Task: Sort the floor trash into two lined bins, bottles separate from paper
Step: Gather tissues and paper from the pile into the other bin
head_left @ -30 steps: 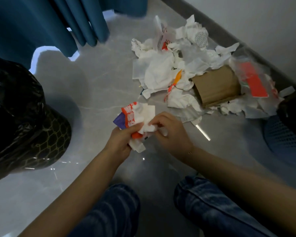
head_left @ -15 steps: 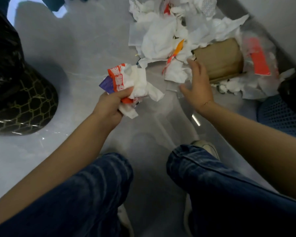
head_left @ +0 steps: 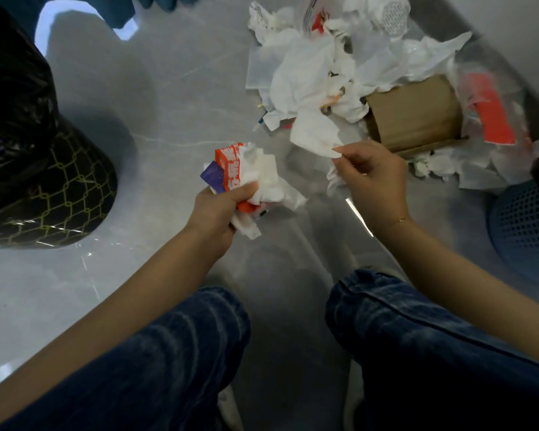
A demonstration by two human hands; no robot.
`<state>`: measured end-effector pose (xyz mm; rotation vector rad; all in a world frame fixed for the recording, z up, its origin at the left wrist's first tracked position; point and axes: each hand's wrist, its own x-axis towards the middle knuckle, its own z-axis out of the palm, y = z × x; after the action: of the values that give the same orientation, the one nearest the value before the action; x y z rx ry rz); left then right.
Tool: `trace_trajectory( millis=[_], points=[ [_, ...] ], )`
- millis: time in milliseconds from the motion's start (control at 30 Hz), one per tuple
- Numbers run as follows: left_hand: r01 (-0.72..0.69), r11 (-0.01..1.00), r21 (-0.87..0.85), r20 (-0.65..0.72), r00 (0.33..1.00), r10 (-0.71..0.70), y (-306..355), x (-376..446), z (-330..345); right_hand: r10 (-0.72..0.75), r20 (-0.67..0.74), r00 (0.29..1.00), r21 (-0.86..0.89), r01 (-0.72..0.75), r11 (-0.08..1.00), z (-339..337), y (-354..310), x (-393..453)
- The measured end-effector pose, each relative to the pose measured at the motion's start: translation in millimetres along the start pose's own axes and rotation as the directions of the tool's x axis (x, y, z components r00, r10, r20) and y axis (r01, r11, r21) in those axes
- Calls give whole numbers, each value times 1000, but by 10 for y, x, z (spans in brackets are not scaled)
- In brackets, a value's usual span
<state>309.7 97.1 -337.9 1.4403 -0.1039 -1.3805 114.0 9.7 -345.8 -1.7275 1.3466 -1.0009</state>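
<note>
My left hand [head_left: 220,209] grips a bundle of paper trash [head_left: 255,178]: white tissues, an orange-and-white wrapper and a purple scrap. My right hand [head_left: 371,185] pinches the edge of a white tissue [head_left: 315,135] pulled from the near side of the trash pile [head_left: 324,63]. The pile lies on the grey floor and holds crumpled tissues, clear plastic, a brown cardboard piece [head_left: 417,110] and a red-labelled plastic bag [head_left: 492,110]. A black bin with a black liner [head_left: 28,150] stands at the left. A blue mesh bin [head_left: 526,225] sits at the right edge.
Blue curtain hems [head_left: 156,1] hang at the top. A wall and dark baseboard [head_left: 511,32] run along the upper right behind the pile. My knees in blue jeans [head_left: 386,306] fill the bottom. A thin white strip [head_left: 358,216] lies on the floor by my right wrist.
My right hand left the bundle, reached out to the pile, and now draws back pinching a white tissue. The left hand has kept hold of its bundle.
</note>
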Motion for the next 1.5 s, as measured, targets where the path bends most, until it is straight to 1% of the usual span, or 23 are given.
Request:
trace_trajectory(
  millis=[33,100,133,233,300,367,433,567,633,700,767,900,933,967,1033,1067,1100,1167,1233,1300,1333,1433,1500],
  points=[
    [-3,1000,2,1,1000,3,-22,-11,6,-35,12,999,6,35,999,14,-57,-41],
    [-24,1000,5,32,999,24,-54,-33,28,-161,72,984,-75,166,983,52,-125,-115],
    [-38,999,4,57,998,38,-53,-46,42,-196,113,974,-114,209,971,76,-134,-147],
    [-77,997,4,146,986,76,3,-74,83,-212,209,955,-191,252,949,127,-111,-199],
    [-76,997,-5,214,974,75,42,-81,114,-269,255,929,-227,328,917,153,-100,-203],
    [-68,998,20,254,965,61,47,-87,149,-325,301,896,-258,405,877,175,-104,-193],
    [-64,997,51,269,962,48,34,-90,186,-354,308,883,-238,432,870,190,-124,-197],
    [-22,998,60,282,959,4,19,-72,186,-403,309,861,-160,465,871,220,-166,-233],
    [4,997,74,253,967,-22,14,-59,176,-412,343,844,-118,474,873,238,-177,-244],
    [22,998,62,201,979,-34,-6,-44,156,-383,381,841,-80,443,893,257,-172,-260],
    [33,998,54,132,990,-40,-33,-30,129,-329,396,857,-36,373,927,270,-181,-286],
    [54,998,12,-8,999,-54,-51,-8,45,-115,452,885,68,94,993,243,-255,-298],
    [48,999,0,-31,998,-48,-42,-7,30,-74,423,903,75,47,996,213,-256,-278],
    [39,999,-5,-47,998,-39,-30,-7,17,-46,358,933,64,25,998,170,-235,-240],
    [15,1000,-9,-56,998,-16,-7,-10,1,-33,192,981,-35,40,999,61,-149,-114],
    [8,1000,-10,-49,999,-9,2,-11,-3,-34,144,989,-136,54,989,4,-83,-31],
    [5,1000,-9,-37,999,-5,12,-16,5,-17,136,991,-274,54,960,-48,-6,58],
    [0,1000,-10,-9,1000,0,21,-31,38,109,222,969,-538,28,843,-115,153,219],
    [1,1000,-2,14,1000,-1,18,-47,68,227,314,922,-684,54,727,-112,284,304],
    [9,1000,4,32,999,-9,16,-53,71,224,347,911,-729,112,675,-77,377,316],
    [12,1000,9,39,999,-12,16,-50,64,200,340,919,-728,123,674,-66,404,316],
    [16,1000,9,28,999,-16,19,-34,28,121,272,955,-672,99,734,-81,452,322],
    [29,1000,5,13,999,-29,19,-29,8,89,247,965,-658,100,746,-113,467,301]
  ],
)
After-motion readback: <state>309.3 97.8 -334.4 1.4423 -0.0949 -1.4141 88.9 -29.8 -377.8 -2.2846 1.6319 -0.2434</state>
